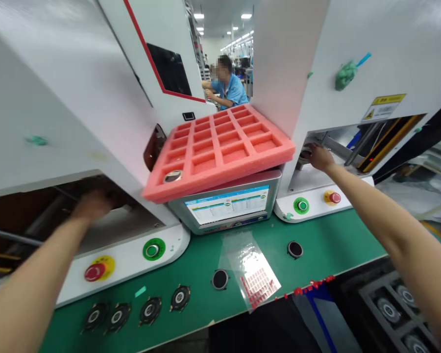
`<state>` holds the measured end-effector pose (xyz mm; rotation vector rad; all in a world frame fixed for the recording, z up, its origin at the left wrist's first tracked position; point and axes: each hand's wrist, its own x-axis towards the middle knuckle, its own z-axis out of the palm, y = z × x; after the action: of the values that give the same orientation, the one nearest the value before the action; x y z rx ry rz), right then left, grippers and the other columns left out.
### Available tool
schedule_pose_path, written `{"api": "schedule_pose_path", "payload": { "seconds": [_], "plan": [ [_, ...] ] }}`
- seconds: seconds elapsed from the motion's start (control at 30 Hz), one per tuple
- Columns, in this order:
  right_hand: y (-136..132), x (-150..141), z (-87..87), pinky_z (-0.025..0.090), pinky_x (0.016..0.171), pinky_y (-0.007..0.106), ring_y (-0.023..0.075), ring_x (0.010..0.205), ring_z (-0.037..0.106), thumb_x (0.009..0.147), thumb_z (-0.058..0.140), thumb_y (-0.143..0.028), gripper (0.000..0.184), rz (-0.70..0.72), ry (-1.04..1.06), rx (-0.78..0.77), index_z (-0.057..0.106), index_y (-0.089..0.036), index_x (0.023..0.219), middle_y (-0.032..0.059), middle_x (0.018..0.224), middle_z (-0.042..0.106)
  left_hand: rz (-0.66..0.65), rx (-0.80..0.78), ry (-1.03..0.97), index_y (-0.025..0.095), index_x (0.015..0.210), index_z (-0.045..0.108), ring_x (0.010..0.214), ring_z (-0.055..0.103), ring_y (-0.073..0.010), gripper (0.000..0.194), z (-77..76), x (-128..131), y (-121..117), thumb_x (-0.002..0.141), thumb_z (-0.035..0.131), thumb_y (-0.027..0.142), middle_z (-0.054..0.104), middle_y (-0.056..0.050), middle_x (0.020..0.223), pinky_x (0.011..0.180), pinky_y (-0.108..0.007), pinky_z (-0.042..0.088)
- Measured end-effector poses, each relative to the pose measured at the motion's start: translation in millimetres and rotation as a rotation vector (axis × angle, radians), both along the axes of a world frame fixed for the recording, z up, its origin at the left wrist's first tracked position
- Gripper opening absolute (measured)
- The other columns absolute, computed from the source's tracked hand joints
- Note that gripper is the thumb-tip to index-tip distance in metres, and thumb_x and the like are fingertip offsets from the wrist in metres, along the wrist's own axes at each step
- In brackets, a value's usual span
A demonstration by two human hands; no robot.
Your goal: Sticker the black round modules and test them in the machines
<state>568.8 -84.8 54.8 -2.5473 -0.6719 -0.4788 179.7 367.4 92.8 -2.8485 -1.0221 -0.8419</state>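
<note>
My left hand reaches into the dark opening of the left white machine; it is smeared by motion, and its fingers cannot be made out. On the other side, my right hand is inside the opening of the right white machine. Its fingers are closed on a round dark part, partly hidden by them. Two round watches with dark faces, one watch and another watch, lie on the green mat. Several black watch back covers lie in a row at the left.
A pink foam tray rests over a monitor, with one watch in its front-left pocket. A clear sheet with red stickers lies centrally. Green buttons and red stop buttons edge the machines. A co-worker sits beyond.
</note>
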Motion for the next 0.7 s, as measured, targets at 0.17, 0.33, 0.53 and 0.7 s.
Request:
{"api": "schedule_pose_path", "payload": {
  "seconds": [0.17,0.33,0.53,0.7],
  "plan": [
    [21,-145,-53.6,0.056,0.084,0.037,0.0167,0.093,0.065,0.096,0.057,-0.034,0.024,0.12,0.119,-0.202,0.063,-0.016,0.109,0.0064,0.108,0.066,-0.169,-0.056,-0.138,0.018,0.074,0.063,0.071,0.066,-0.0144,0.03,-61.8,-61,-71,0.089,0.038,0.027,0.072,0.0,0.072,0.07,-0.023,0.047],
    [97,-250,-121.2,0.057,0.083,0.039,0.0188,0.097,0.065,0.095,0.058,-0.037,0.031,0.308,0.281,-0.403,0.061,-0.015,0.117,0.0084,0.114,0.065,-0.646,-0.141,0.042,0.026,0.087,0.072,0.085,0.071,-0.0165,0.016,-142.8,-80,-187,0.083,0.057,0.024,0.076,0.0,0.089,0.08,-0.024,0.055],
    [141,-263,-128.0,0.056,0.088,0.041,0.0205,0.103,0.064,0.095,0.059,-0.036,0.033,0.266,0.37,-0.453,0.06,-0.015,0.12,0.0097,0.121,0.063,-0.714,-0.435,0.148,0.025,0.128,0.06,0.131,0.051,-0.0263,0.043,-180.3,-89,-213,0.088,0.05,0.014,0.056,-0.008,0.14,0.109,-0.048,0.046],
    [141,-262,-117.6,0.055,0.09,0.042,0.0209,0.105,0.064,0.095,0.059,-0.036,0.034,0.233,0.434,-0.411,0.059,-0.016,0.121,0.0097,0.122,0.062,-0.683,-0.73,0.033,0.027,0.118,0.066,0.129,0.051,-0.0287,0.036,-189.7,-81,-213,0.086,0.058,0.013,0.061,-0.007,0.133,0.112,-0.054,0.041]
  ]
}}
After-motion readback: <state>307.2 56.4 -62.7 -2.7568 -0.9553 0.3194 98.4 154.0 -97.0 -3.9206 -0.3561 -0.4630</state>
